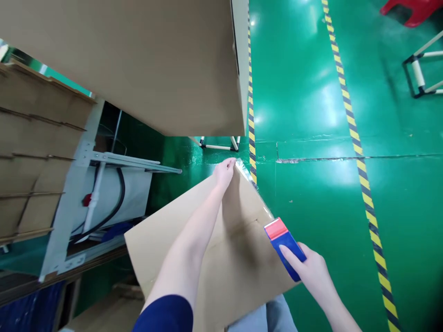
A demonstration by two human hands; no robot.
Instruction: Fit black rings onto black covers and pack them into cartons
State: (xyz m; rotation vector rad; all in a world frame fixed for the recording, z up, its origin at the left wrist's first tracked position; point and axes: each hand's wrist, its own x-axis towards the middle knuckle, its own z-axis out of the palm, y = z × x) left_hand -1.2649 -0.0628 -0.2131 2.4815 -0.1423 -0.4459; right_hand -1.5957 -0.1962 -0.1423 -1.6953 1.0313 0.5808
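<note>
at the left side of the room, layered brown cardboard (41, 138) leans beside a grey metal frame (78, 157), with a black hose (121, 189) curving below. toward the middle, a big cardboard panel (138, 64) juts over the top of the scene, and under it, just in front of the person's legs (277, 316), sits the carton (235, 276) being worked on, tilted, one long edge facing right. the left hand (224, 173) reaches across it to the far corner; that grip is folded in tight, thumb and fingers on the corner of the board. from there a shiny clear strip (245, 170) runs down the right edge toward a blue and red tape dispenser (287, 249). the right hand (311, 267) has its grip wrapped firmly around the dispenser's body, thumb along the top, head at the edge.

i'd judge this to be the sealing step, partway along that edge. what the next move seems to call for is a steady right hand following the edge, tape kept taut, while the left pins the corner. farther right, a striped floor line (349, 110) crosses the green floor (304, 92), short of a red stool (413, 9).
</note>
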